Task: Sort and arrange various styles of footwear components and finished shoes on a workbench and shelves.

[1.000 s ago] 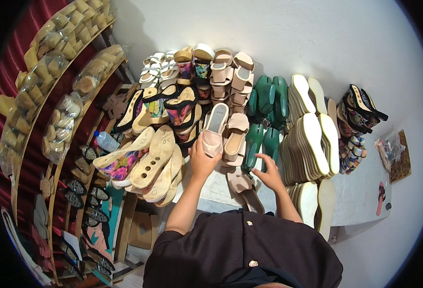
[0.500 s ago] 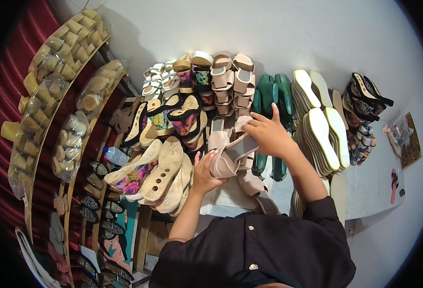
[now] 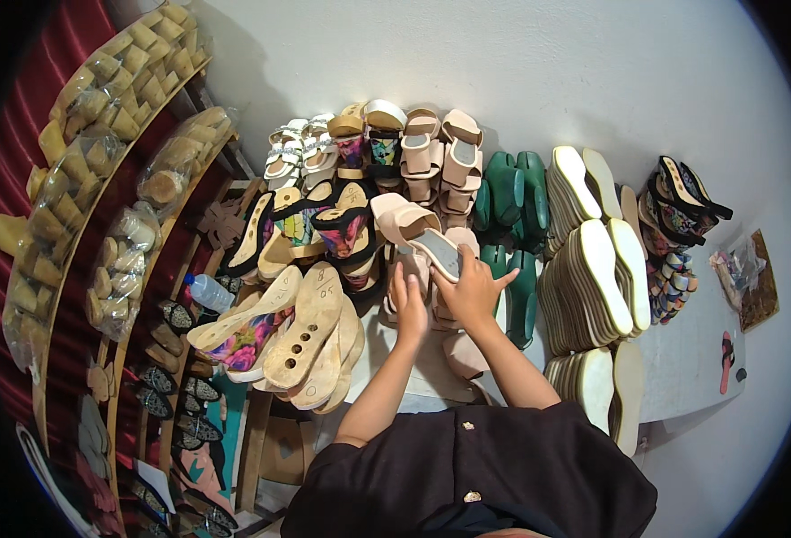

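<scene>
My right hand point(image 3: 470, 291) is closed on the heel end of a beige slide sandal point(image 3: 404, 222) with wide crossed straps and a grey insole. The sandal is tilted, its toe end pointing away to the upper left. Just below it, my left hand point(image 3: 411, 309) is upright with its fingers stretched out, close against beige sandals point(image 3: 421, 269) whose shapes are partly hidden by the hands. Behind stand stacked beige sandals point(image 3: 422, 157). Nearer to me, another beige sandal point(image 3: 464, 354) lies partly behind my right forearm.
Wooden soles point(image 3: 304, 336) and patterned platform sandals point(image 3: 342, 220) crowd the left side. Green shoe lasts point(image 3: 521, 300) and stacked cream soles point(image 3: 597, 278) stand to the right. Shelves with bagged wooden heels point(image 3: 64, 211) line the far left; a plastic bottle point(image 3: 209, 292) lies near them.
The sandal in my right hand has turned and moved up and left, its toe end now away from me. My left hand has come off the crossed strap and straightened its fingers.
</scene>
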Demonstrator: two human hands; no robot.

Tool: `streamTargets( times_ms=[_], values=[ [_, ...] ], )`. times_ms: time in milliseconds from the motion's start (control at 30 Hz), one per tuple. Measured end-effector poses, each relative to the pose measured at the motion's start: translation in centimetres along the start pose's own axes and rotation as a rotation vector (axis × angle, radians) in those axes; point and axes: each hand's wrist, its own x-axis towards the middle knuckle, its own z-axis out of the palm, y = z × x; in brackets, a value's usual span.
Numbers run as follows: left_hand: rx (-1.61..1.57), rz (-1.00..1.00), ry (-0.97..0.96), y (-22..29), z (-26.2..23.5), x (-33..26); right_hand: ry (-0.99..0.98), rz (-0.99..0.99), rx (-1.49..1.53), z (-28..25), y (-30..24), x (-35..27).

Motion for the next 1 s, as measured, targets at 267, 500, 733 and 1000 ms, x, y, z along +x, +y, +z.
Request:
streamTargets(
  times_ms=[267,500,733,1000],
  values=[
    [-0.687,-0.419,-0.378,0.0,-0.2,1.4,-0.255,0.026,0.076,-0.5,0.4,-1.6],
    [-0.811,-0.248,-0.498,-2.9,-3.7,4.4,-0.432,-0.314,0.258,1.4,1.1,-3.0],
    [0.202,0.191,-0.194,-8.4,-1.9,2.5,-0.549,-0.208,0.293,2.2,2.9,-5.2],
    [0.231,0.356,0.066,-5.6,-1.4,-0.3,-0.251,-0.042,0.303,-2.9,7.6,-7.8]
  ],
)
